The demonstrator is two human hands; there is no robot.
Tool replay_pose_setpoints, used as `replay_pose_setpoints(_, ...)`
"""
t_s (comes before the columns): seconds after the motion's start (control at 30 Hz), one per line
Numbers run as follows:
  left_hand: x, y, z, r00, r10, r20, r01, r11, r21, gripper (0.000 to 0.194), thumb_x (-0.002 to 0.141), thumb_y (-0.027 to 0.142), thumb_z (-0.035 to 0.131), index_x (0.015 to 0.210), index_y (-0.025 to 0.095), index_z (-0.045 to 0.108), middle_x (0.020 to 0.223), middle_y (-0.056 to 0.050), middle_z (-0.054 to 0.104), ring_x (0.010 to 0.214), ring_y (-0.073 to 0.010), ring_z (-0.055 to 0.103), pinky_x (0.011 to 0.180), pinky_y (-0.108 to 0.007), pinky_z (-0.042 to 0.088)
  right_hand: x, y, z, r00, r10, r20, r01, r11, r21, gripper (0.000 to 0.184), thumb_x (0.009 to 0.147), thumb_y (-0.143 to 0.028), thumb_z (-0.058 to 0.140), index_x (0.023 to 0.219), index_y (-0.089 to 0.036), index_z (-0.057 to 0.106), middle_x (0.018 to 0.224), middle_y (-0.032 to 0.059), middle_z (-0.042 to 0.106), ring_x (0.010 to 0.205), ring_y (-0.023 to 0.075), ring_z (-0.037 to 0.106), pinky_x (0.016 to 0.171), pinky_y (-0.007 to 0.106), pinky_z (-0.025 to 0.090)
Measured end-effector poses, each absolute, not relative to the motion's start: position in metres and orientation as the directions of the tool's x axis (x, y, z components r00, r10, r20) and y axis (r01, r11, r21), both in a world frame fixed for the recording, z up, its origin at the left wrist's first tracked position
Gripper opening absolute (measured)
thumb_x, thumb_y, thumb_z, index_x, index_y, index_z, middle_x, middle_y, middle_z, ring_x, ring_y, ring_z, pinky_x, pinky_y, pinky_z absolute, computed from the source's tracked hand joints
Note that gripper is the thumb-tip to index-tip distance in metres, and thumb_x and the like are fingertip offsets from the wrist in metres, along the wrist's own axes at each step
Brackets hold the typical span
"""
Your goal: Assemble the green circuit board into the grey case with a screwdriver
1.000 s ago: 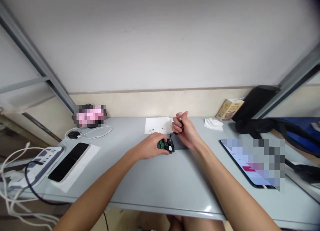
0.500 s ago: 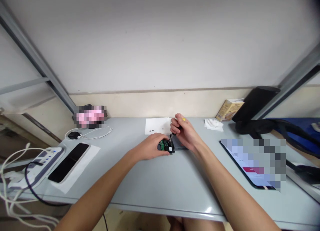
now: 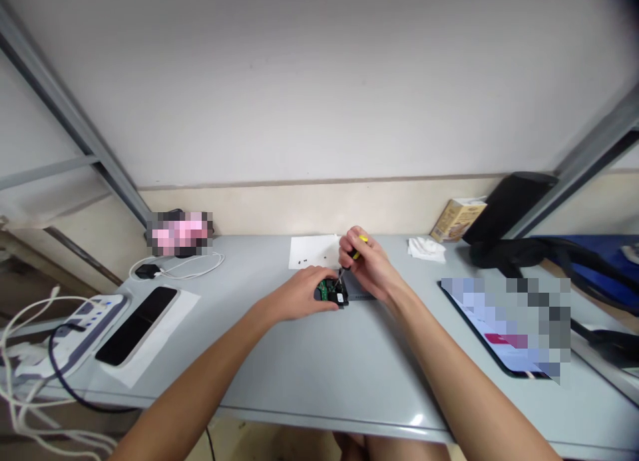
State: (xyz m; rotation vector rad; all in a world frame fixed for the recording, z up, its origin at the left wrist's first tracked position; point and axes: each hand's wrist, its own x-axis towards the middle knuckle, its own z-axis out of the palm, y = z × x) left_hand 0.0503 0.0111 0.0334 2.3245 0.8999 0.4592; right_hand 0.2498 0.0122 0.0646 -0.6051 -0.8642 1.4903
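My left hand (image 3: 312, 291) grips a small black electronic device with an exposed green circuit board (image 3: 325, 291), thumb along its near side and fingers over its far side. A white label shows on its near part. In my right hand (image 3: 367, 261) is a screwdriver (image 3: 358, 248) with a black and yellow handle, my fingers wrapped round it. Its shaft slants down to the left, the tip among the parts of the device. A flat dark grey panel (image 3: 360, 293) lies under my right hand, partly hidden by it.
Behind the device, white paper (image 3: 312, 248) holds several tiny dark screws. Crumpled tissue (image 3: 426, 249) and a yellow box (image 3: 459, 219) are at the back right. A tablet (image 3: 492, 334) lies on the right; a phone (image 3: 138, 324), a power strip (image 3: 82, 334) and cables are on the left.
My right hand has turned round the screwdriver, so more of the yellow and black handle shows. The left hand and the device have stayed nearly in place.
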Motion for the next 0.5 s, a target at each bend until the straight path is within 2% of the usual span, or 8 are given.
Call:
replay_pose_setpoints(0.07, 0.0508, 0.0111, 0.0337, 0.706, 0.702, 0.095, 0.487, -0.578, 0.655, 0.054, 0.087, 0.045, 0.081, 0.134, 0.028, 0.061, 0.132, -0.009, 0.067, 0.122, -0.0305, 0.06, 0.105, -0.044, 0.048, 0.2496, 0.0141, 0.0639, -0.119, 0.983, 0.137, -0.618, 0.035, -0.785, 0.043, 0.079, -0.055, 0.086, 0.083, -0.026, 0.055, 0.062, -0.0083, 0.04, 0.048, 0.0082, 0.037, 0.05, 0.024, 0.04)
replay_pose_setpoints(0.1, 0.051, 0.0111, 0.0338, 0.703, 0.705, 0.093, 0.487, -0.573, 0.659, 0.054, 0.087, 0.044, 0.081, 0.134, 0.028, 0.061, 0.133, -0.009, 0.067, 0.122, -0.0308, 0.06, 0.105, -0.044, 0.048, 0.2497, 0.015, 0.0639, -0.121, 0.983, 0.137, -0.633, 0.03, -0.773, 0.042, 0.08, -0.059, 0.083, 0.087, -0.026, 0.058, 0.063, -0.0079, 0.04, 0.049, 0.0088, 0.038, 0.05, 0.024, 0.04)
replay_pose_setpoints(0.2, 0.0513, 0.0112, 0.0337, 0.694, 0.714, 0.091, 0.492, -0.563, 0.664, 0.053, 0.086, 0.042, 0.082, 0.133, 0.027, 0.061, 0.133, -0.009, 0.066, 0.122, -0.0313, 0.06, 0.104, -0.045, 0.049, 0.2509, 0.0153, 0.0658, -0.144, 0.984, 0.1, -0.662, -0.021, -0.75, 0.041, 0.079, -0.059, 0.082, 0.096, -0.025, 0.066, 0.075, -0.0029, 0.055, 0.063, 0.0117, 0.053, 0.061, 0.026, 0.049)
replay_pose_setpoints(0.33, 0.0509, 0.0112, 0.0338, 0.695, 0.713, 0.085, 0.498, -0.565, 0.658, 0.053, 0.086, 0.043, 0.082, 0.132, 0.027, 0.061, 0.132, -0.008, 0.067, 0.122, -0.0311, 0.06, 0.104, -0.045, 0.049, 0.2522, 0.0105, 0.0696, -0.119, 0.987, 0.108, -0.632, 0.008, -0.775, 0.034, 0.071, -0.039, 0.091, 0.083, -0.024, 0.063, 0.091, -0.0006, 0.064, 0.082, 0.0141, 0.062, 0.074, 0.027, 0.051)
replay_pose_setpoints(0.4, 0.0507, 0.0105, 0.0345, 0.698, 0.71, 0.089, 0.499, -0.571, 0.652, 0.052, 0.086, 0.042, 0.081, 0.131, 0.028, 0.061, 0.131, -0.007, 0.066, 0.122, -0.0305, 0.059, 0.105, -0.044, 0.048, 0.251, 0.0088, 0.0703, -0.108, 0.988, 0.111, -0.616, 0.021, -0.787, 0.04, 0.07, -0.036, 0.094, 0.079, -0.024, 0.057, 0.087, -0.0021, 0.062, 0.078, 0.0134, 0.061, 0.072, 0.026, 0.05)
replay_pose_setpoints(0.5, 0.0513, 0.008, 0.0369, 0.702, 0.705, 0.1, 0.497, -0.586, 0.64, 0.048, 0.087, 0.038, 0.081, 0.129, 0.027, 0.061, 0.129, -0.006, 0.067, 0.12, -0.0292, 0.06, 0.105, -0.044, 0.048, 0.2464, 0.0098, 0.0687, -0.049, 0.991, 0.127, -0.564, 0.077, -0.822, 0.04, 0.081, -0.046, 0.087, 0.081, -0.024, 0.054, 0.071, -0.0058, 0.05, 0.063, 0.0092, 0.052, 0.062, 0.022, 0.042)
